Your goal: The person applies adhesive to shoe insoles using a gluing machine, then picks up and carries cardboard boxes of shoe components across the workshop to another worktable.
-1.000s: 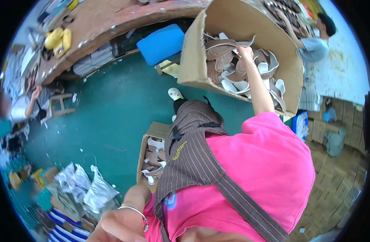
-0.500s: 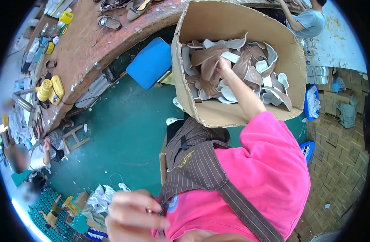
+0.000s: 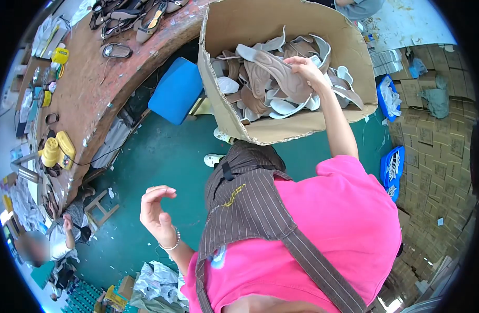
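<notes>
My right hand [image 3: 308,71] grips the edge of a brown shoe insole [image 3: 278,73] with a pale toe end, held over the pile. Beneath it, several brown and white insoles [image 3: 258,78] lie jumbled at many angles in a large cardboard box [image 3: 281,136]. Away from the box, over the green floor, my left hand [image 3: 158,211] is raised with nothing in it, its fingers apart and gently curved. A bracelet circles that wrist.
A red-brown workbench [image 3: 88,73] curves along the left, bearing sandals [image 3: 151,23] and a yellow tool [image 3: 57,151]. Beside the box is a blue bin [image 3: 177,91]. Blue baskets [image 3: 391,99] stand at right. Another person [image 3: 57,237] is at far left; a second person's arm shows top right.
My right hand has come up from inside the pile with an insole in its grip. My left hand has moved up and forward, away from my chest. The view has shifted slightly.
</notes>
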Demonstrator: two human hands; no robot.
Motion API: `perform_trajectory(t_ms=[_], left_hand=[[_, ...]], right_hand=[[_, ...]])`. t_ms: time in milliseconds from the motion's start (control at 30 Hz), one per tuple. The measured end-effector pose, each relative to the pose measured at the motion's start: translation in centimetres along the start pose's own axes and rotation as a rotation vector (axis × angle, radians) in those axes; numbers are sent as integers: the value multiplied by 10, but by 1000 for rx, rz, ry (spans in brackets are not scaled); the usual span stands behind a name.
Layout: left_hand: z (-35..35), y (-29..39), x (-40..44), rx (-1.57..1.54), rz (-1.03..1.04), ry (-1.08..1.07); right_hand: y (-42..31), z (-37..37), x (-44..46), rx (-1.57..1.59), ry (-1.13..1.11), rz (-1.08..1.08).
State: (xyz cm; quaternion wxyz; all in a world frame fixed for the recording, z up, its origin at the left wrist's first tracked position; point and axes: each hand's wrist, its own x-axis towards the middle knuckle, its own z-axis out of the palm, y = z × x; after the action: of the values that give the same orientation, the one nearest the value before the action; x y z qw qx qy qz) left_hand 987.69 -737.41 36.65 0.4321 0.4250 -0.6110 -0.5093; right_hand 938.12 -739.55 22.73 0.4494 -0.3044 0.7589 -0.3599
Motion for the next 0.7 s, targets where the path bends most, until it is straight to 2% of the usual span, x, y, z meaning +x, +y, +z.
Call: perform_trajectory(t_ms=[167, 300, 400, 433, 533, 567, 667, 700], left_hand=[[-3, -11, -4, -2, -102, -66], [-1, -14, -6, 53, -175, -55], [2, -20, -7, 74, -246, -19], [3, -22, -6, 79, -281, -6], [7, -34, -7, 89, -410, 30], [8, -40, -10, 89, -461, 60], [5, -75, -35, 104, -634, 151], [5, -90, -48, 57, -708, 215]], right_hand=[[-6, 2, -15, -16, -99, -43], [14, -8, 1, -394, -373, -46], [26, 10, 18, -1055, -150, -65], [9, 20, 16, -1009, -90, 36], [35, 37, 51, -750, -144, -182], [23, 46, 53, -680, -221, -173], [-19, 76, 51, -664, -112, -332], [-23, 85, 60, -622, 33, -371]])
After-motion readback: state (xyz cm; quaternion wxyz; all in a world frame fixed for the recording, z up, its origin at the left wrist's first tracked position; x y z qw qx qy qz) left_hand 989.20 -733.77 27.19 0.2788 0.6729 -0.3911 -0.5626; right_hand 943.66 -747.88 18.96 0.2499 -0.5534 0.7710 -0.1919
